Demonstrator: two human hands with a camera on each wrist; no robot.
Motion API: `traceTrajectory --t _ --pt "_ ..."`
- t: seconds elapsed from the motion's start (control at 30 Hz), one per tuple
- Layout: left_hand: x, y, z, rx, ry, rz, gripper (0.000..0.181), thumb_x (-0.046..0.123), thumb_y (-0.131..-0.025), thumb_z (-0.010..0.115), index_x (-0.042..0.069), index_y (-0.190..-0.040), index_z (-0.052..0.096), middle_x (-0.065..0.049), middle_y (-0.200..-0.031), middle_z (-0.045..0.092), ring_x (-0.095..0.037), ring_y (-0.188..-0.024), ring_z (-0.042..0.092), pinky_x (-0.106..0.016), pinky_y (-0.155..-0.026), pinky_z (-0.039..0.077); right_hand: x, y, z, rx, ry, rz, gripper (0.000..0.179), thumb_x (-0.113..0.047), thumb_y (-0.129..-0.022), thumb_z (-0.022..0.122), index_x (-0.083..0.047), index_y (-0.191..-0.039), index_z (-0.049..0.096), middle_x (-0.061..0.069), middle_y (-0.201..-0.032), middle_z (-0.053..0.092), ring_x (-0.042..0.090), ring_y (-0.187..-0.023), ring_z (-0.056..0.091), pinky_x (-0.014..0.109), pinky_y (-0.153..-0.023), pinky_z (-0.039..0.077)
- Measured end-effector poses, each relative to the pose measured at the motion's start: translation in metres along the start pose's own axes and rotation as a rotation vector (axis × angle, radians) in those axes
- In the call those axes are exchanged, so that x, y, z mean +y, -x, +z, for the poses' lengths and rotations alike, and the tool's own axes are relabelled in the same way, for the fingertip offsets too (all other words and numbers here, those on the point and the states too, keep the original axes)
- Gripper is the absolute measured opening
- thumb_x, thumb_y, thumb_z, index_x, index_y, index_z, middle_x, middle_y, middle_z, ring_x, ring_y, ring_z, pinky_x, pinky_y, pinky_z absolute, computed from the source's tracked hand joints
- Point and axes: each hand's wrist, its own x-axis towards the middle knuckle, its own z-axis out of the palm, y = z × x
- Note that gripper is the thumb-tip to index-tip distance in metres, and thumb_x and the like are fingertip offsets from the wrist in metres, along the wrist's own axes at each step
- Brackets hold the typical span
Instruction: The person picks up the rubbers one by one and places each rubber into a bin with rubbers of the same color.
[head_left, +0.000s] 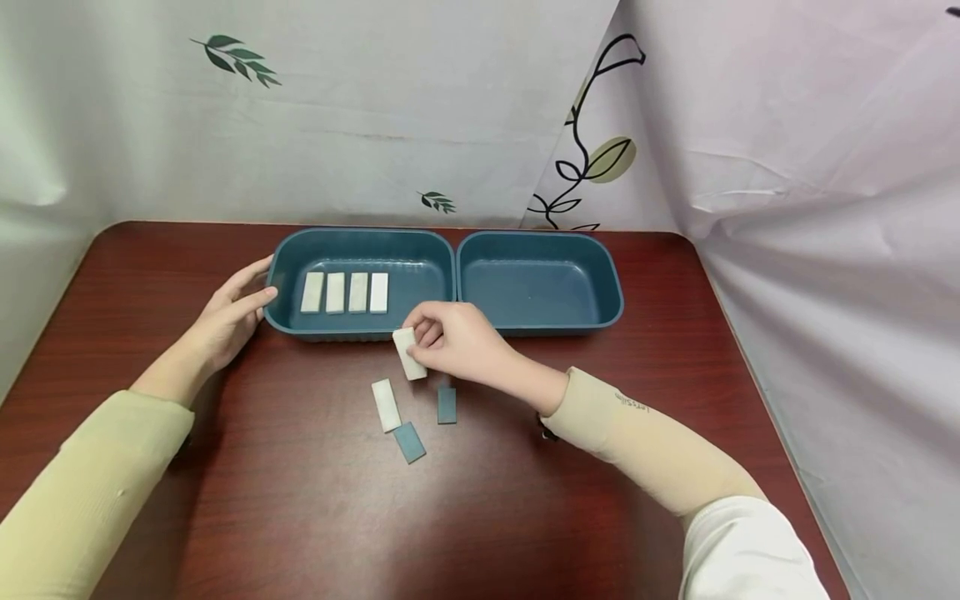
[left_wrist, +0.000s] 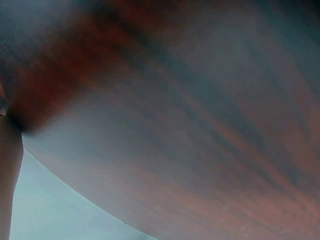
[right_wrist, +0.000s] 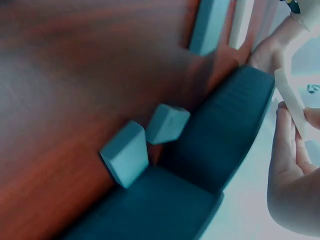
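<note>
My right hand (head_left: pixel 465 342) pinches a white rectangular block (head_left: pixel 409 354) between thumb and fingers, just in front of the left blue tray (head_left: pixel 360 335). In the right wrist view the same block (right_wrist: pixel 290 100) stands tilted in the fingertips. My left hand (head_left: pixel 232 317) lies against that tray's left end, thumb at the rim and fingers extended along the wall. Several white blocks (head_left: pixel 335 292) form a row inside the tray. On the table below the right hand lie another white block (head_left: pixel 386 406), a blue block (head_left: pixel 409 442) touching its end and a second blue block (head_left: pixel 447 405).
A second blue tray (head_left: pixel 540 328) adjoins the left one on the right side. Both sit near the back of the dark red wooden table (head_left: pixel 480 517). White patterned cloth (head_left: pixel 375 125) hangs behind and beside it. The left wrist view is mostly a dark blur.
</note>
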Motion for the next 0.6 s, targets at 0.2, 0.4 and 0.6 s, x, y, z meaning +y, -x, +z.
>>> traceTrajectory --t 0.2,0.4,0.6 --pt "0.000 0.001 0.000 0.002 -0.009 -0.002 0.047 0.001 -0.110 0.050 0.020 -0.153 0.049 0.008 -0.145 0.051 -0.001 -0.123 0.058 -0.010 -0.098 0.049 -0.003 -0.009 -0.007 0.043 -0.031 0.005 0.019 -0.010 -0.095 0.079 -0.004 -0.112 0.074 0.009 -0.100 0.076 0.015 -0.085 0.073 0.017 -0.080 0.058" --pt "0.000 0.001 0.000 0.006 -0.010 -0.012 0.047 0.003 -0.110 0.050 0.020 -0.153 0.048 0.008 -0.145 0.051 -0.001 -0.123 0.058 -0.011 -0.099 0.048 -0.005 -0.015 -0.013 0.091 -0.037 0.009 0.018 -0.015 -0.098 0.077 -0.006 -0.113 0.075 0.009 -0.102 0.076 0.016 -0.088 0.072 0.019 -0.080 0.057" --pt "0.001 0.000 -0.001 0.008 -0.012 -0.017 0.047 0.003 -0.110 0.051 0.021 -0.154 0.048 0.009 -0.145 0.050 -0.001 -0.123 0.058 -0.011 -0.099 0.047 -0.005 -0.021 -0.016 0.145 -0.024 0.009 0.016 -0.018 -0.101 0.076 -0.009 -0.113 0.077 0.007 -0.103 0.077 0.016 -0.090 0.071 0.021 -0.081 0.056"
